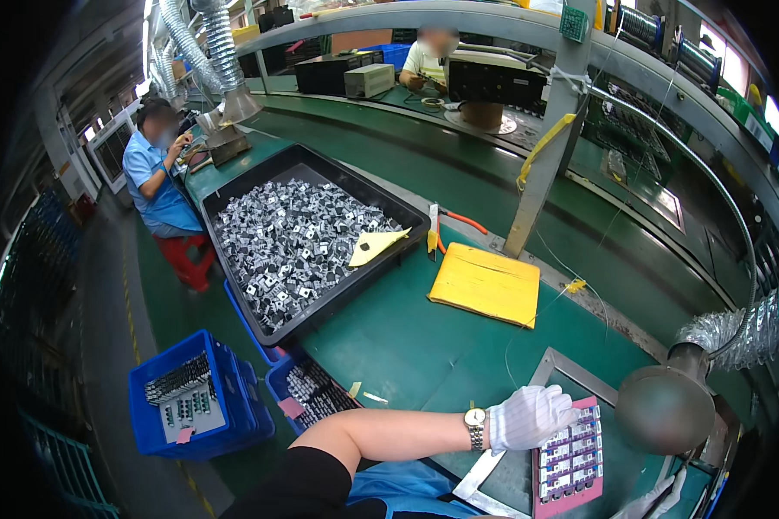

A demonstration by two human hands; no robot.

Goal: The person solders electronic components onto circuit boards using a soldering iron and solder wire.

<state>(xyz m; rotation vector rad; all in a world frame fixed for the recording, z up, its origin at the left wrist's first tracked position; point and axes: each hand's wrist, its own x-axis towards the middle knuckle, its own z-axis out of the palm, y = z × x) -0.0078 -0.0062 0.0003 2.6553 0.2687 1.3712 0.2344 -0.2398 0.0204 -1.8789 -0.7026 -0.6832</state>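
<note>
My left hand (pixel 531 418), in a white ribbed knit glove, lies palm down with fingers bent over the upper left edge of a pink board (pixel 569 504); I cannot tell whether it pinches anything. Directly under and right of those fingers, the board carries neat rows of purple-and-white components (pixel 571 459), their markings too small to read. My right hand (pixel 653 503), also gloved, is low at the right, near a slim dark object; its hold is unclear. A flat grey metal frame (pixel 541 370) surrounds my left grip. Behind that hand, a round-faced watch (pixel 475 424) with a metal bracelet circles my wrist, and my bare forearm reaches rightward from a bent elbow.

Right of my left hand hangs a round metal hood (pixel 665 409) on crinkled foil ducting (pixel 740 327). Beyond my fingers lie a creased yellow slab (pixel 485 284) and orange-handled pliers (pixel 466 221). Farther off to the left, a black plastic tray (pixel 411 244) holds heaped metal-and-black parts (pixel 286 242); past it sits a blue-clad co-worker (pixel 154 169).
</note>
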